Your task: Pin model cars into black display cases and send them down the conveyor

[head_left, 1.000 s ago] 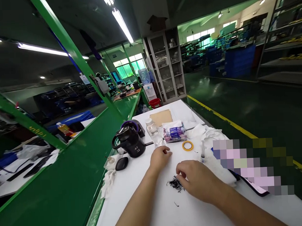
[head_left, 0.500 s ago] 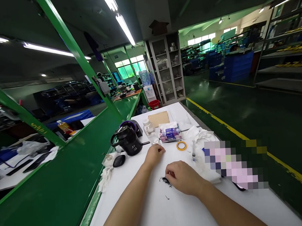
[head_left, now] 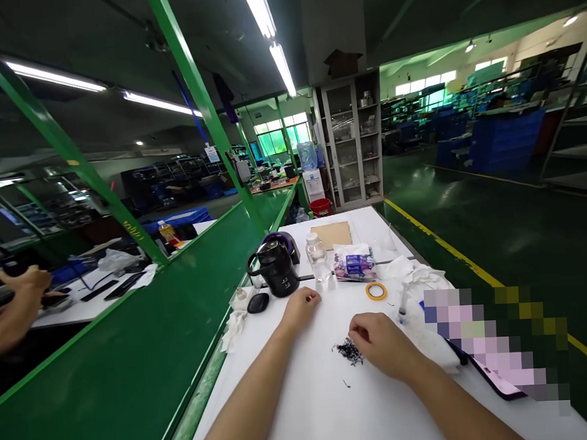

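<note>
A heap of small, thin black pieces [head_left: 348,352] lies on the white tabletop, with one stray piece [head_left: 347,384] nearer to me. My right hand [head_left: 384,342] is at the heap's right edge, thumb and fingertips pinched together; whatever is between them is too small to make out. Farther forward and to the left, my left hand [head_left: 300,308] rests on the table with its fingers curled in, and its fingertips hide any small thing there. Beyond it stand a clear bottle [head_left: 317,258] with a white cap and a black jug [head_left: 276,269]. A roll of yellow tape [head_left: 376,291] lies flat past my right hand.
A black computer mouse [head_left: 258,303] and crumpled tissue [head_left: 234,331] lie by the green partition [head_left: 180,296]. To the right are a syringe [head_left: 403,303], white cloth [head_left: 438,343] and a pink, blurred-out item [head_left: 494,360]. A tissue pack [head_left: 354,264] lies ahead. Another person's hand [head_left: 26,280] shows far left.
The view has turned left, so things sit farther right. More of the black heap shows beside my right hand. Another person's arm has come into view at the left.
</note>
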The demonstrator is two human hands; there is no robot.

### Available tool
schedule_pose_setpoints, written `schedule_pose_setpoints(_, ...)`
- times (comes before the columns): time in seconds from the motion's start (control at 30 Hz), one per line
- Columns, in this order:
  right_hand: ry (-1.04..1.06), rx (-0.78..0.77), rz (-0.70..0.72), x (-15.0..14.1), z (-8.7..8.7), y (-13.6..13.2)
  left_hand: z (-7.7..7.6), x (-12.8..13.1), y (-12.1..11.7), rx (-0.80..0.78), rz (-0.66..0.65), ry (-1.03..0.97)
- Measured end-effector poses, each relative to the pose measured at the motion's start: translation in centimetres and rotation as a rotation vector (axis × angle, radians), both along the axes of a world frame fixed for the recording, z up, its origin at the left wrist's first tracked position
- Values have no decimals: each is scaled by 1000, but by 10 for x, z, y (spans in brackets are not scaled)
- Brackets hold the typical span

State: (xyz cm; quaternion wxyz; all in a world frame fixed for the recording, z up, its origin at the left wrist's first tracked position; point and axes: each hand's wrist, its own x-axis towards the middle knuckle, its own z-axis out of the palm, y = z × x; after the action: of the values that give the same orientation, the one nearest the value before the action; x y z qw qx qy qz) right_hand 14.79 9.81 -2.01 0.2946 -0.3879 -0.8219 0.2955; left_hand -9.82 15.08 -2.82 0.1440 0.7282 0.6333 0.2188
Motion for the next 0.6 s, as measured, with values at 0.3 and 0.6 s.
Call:
schedule_pose_setpoints(0.3,-66,-6,47,10,6,6,38,-4,-14,75,-45,-129)
schedule_pose_setpoints(0.6,-125,-60,72,10,0,6,83,13,-62,3,-126,0)
